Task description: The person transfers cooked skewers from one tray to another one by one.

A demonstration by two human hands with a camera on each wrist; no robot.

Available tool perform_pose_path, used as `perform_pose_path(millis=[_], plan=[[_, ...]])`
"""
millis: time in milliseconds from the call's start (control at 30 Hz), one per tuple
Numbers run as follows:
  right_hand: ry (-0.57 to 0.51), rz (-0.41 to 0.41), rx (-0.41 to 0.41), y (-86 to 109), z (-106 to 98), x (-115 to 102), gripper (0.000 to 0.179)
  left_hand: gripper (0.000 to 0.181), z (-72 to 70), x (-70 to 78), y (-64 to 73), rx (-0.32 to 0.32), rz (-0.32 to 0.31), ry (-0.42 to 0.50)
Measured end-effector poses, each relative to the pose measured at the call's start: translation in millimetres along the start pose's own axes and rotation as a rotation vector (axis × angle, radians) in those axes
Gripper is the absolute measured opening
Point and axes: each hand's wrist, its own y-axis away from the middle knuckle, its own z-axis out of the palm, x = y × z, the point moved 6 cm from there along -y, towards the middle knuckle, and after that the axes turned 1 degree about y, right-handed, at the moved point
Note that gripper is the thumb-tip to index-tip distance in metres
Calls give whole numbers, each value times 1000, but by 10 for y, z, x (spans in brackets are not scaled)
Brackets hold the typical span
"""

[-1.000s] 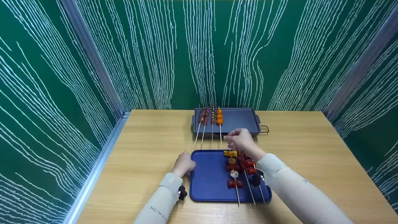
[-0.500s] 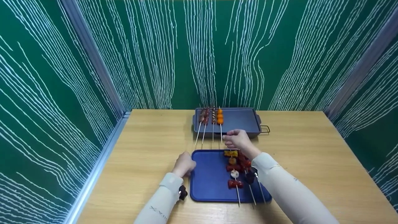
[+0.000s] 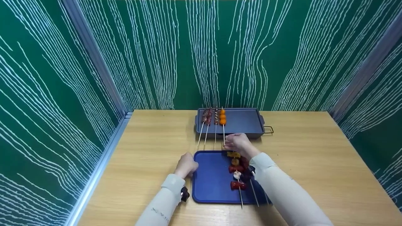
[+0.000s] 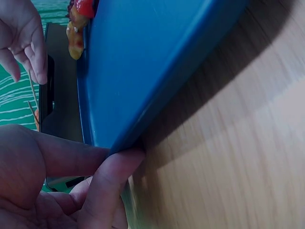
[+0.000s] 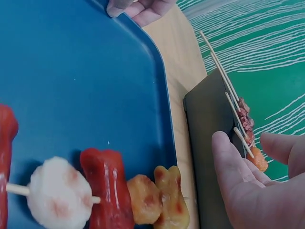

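Note:
My left hand (image 3: 186, 164) pinches the left rim of a blue tray (image 3: 210, 179); the left wrist view shows the thumb and a finger (image 4: 76, 160) on the tray's edge. Beyond the tray, my right hand (image 3: 238, 144) hovers by the stick end of a skewer of orange balls (image 3: 222, 116). In the right wrist view its thumb and fingers (image 5: 226, 157) stand apart; contact with the stick cannot be told. On the tray's right side lie several skewers, among them a mixed skewer (image 3: 238, 185) with red, white and yellow pieces. My right arm partly covers the others.
A dark grill pan (image 3: 243, 121) with a wire handle (image 3: 268, 129) stands at the table's back. On its left half lie meat skewers (image 3: 206, 116) beside the orange one, sticks jutting over the front edge. Green walls with white lines enclose the wooden table (image 3: 150, 138).
My right hand has shifted slightly toward me, its fingertips closer to the orange skewer's stick end, and the right forearm has swung left. The left hand stays on the tray's rim.

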Motion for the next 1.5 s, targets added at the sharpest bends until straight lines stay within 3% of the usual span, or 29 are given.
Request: perform_pose_path(millis=[100, 267, 333, 533, 833, 1200, 1500], plan=[[-27, 14, -12, -30, 30, 1, 27, 13, -105, 147, 156, -10, -27, 14], [-80, 26, -48, -80, 99, -7, 15, 15, -90, 117, 111, -5, -11, 10], [-103, 33, -58, -97, 122, -7, 10, 15, -35, 25, 19, 0, -3, -2], [-156, 57, -82, -127, 165, -4, 14, 11, -16, 0, -10, -7, -28, 21], [-101, 75, -88, -160, 166, -2, 15, 12, 108, -177, -184, -2, -11, -1], [-90, 93, -100, -194, 130, -8, 19, 12, 117, -184, -184, -16, -58, -15], [-73, 83, -95, -189, 122, -22, 19, 13, 140, -237, -234, 2, -10, 9]])
